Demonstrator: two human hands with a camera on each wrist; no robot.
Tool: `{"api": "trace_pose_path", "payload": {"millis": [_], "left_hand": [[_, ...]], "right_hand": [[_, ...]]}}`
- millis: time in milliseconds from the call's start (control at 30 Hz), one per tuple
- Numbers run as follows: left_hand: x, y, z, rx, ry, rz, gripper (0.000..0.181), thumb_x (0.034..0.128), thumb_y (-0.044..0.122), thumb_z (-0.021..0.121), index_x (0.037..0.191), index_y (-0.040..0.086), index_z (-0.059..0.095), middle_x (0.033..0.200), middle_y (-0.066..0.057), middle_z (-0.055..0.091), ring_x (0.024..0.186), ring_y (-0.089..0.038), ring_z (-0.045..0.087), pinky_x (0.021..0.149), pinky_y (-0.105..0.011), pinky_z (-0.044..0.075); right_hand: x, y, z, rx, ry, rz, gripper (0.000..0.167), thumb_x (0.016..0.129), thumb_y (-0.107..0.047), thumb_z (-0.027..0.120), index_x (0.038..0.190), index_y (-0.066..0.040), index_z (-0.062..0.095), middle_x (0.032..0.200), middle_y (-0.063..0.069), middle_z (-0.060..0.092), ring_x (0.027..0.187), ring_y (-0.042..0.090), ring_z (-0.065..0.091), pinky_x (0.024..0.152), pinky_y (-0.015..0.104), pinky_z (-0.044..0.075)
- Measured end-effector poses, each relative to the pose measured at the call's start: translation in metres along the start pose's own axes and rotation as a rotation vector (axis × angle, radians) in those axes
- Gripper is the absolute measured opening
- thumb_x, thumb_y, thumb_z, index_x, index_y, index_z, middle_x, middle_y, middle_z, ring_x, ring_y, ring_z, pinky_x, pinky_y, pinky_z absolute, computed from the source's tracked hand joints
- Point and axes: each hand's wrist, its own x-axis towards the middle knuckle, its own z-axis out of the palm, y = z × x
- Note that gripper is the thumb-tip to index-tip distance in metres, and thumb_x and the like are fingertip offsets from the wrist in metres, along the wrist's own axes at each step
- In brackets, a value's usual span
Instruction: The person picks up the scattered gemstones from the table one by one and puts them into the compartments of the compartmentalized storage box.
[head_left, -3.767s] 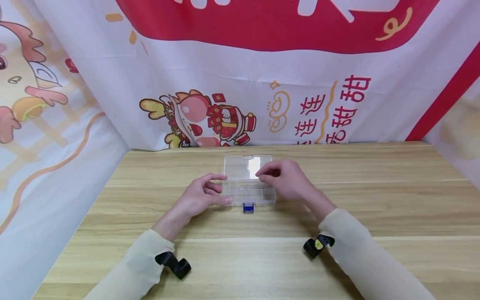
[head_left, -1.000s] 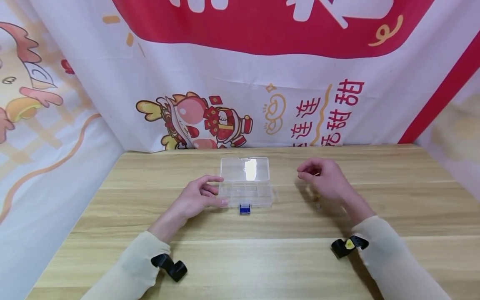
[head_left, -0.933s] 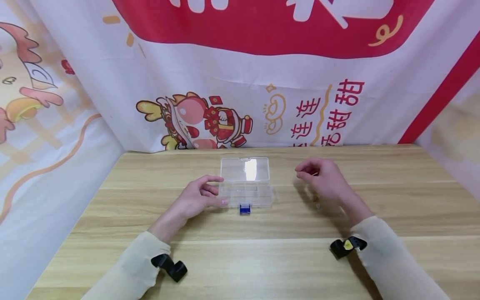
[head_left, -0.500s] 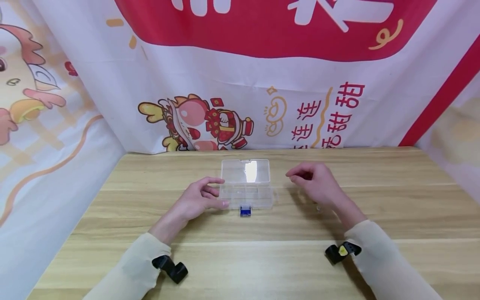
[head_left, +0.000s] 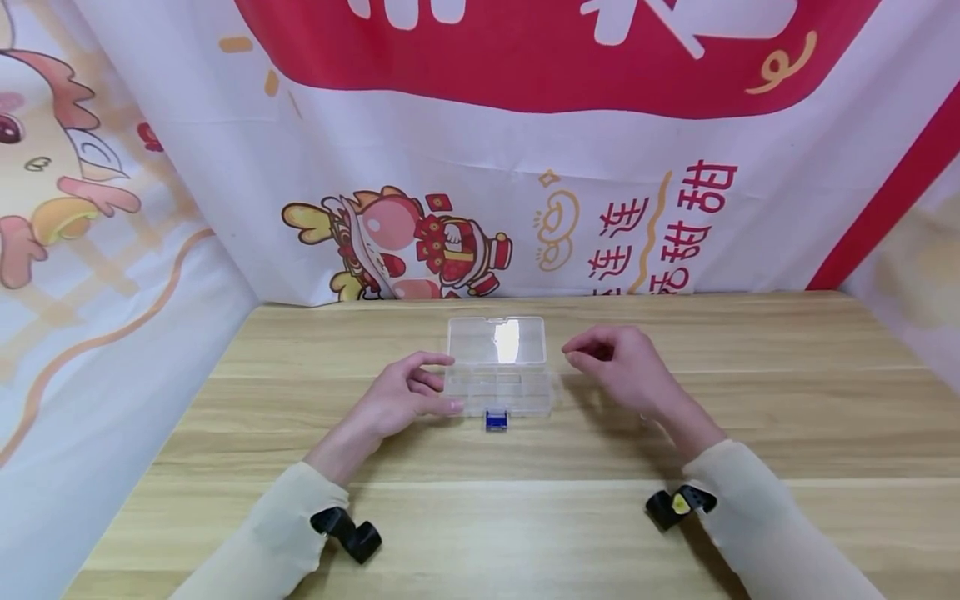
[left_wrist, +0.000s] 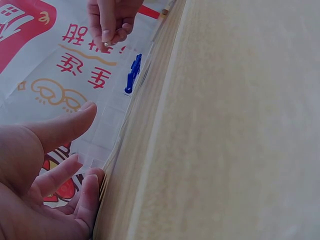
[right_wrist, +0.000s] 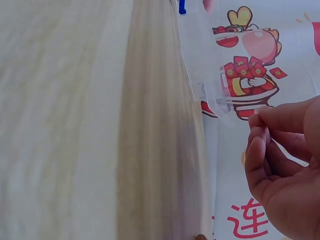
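A clear plastic compartment box point(head_left: 498, 402) lies on the table with its lid point(head_left: 480, 340) swung back. A blue latch point(head_left: 497, 420) sticks out at its front. My left hand point(head_left: 405, 396) holds the box's left end, thumb by the front corner and index finger near the hinge side. Just right of the box, my right hand point(head_left: 626, 367) is held above the table, apart from the box. Its thumb and index finger pinch a tiny pale piece point(right_wrist: 256, 111), too small to name. From the left wrist, a glint shows at the right hand's fingertips.
The wooden table point(head_left: 480, 517) runs back to a printed cloth point(head_left: 480, 150). A small brown thing point(right_wrist: 201, 237) lies on the table, cut off by the right wrist view's lower edge. Something small and clear point(head_left: 643, 417) is partly covered by my right wrist.
Earlier my right hand was over the box, then farther right beside small amber and clear pieces on the table. Since then it has moved left toward the box. My left hand stays put.
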Motion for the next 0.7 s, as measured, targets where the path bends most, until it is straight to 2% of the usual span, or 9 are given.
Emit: {"api": "trace_pose_path", "payload": {"millis": [533, 700], "left_hand": [[-0.001, 0.002, 0.001, -0.004, 0.002, -0.005, 0.065, 0.0843, 0.024, 0.092, 0.143, 0.025, 0.063, 0.124, -0.011, 0.063, 0.108, -0.026, 0.056, 0.087, -0.030, 0.049], [-0.001, 0.001, 0.000, -0.001, 0.004, -0.003, 0.065, 0.0845, 0.023, 0.092, 0.143, 0.024, 0.063, 0.124, -0.011, 0.063, 0.108, -0.026, 0.056, 0.086, -0.030, 0.049]], "right_hand": [[0.007, -0.014, 0.014, 0.001, -0.027, 0.004, 0.017, 0.105, -0.019, 0.069, 0.118, -0.014, 0.078, 0.115, 0.006, 0.074, 0.103, 0.024, 0.063, 0.088, 0.035, 0.053], [0.011, -0.023, 0.023, -0.019, -0.030, -0.034, 0.016, 0.104, -0.017, 0.069, 0.116, -0.012, 0.079, 0.113, 0.007, 0.075, 0.100, 0.024, 0.062, 0.086, 0.035, 0.053]]}}
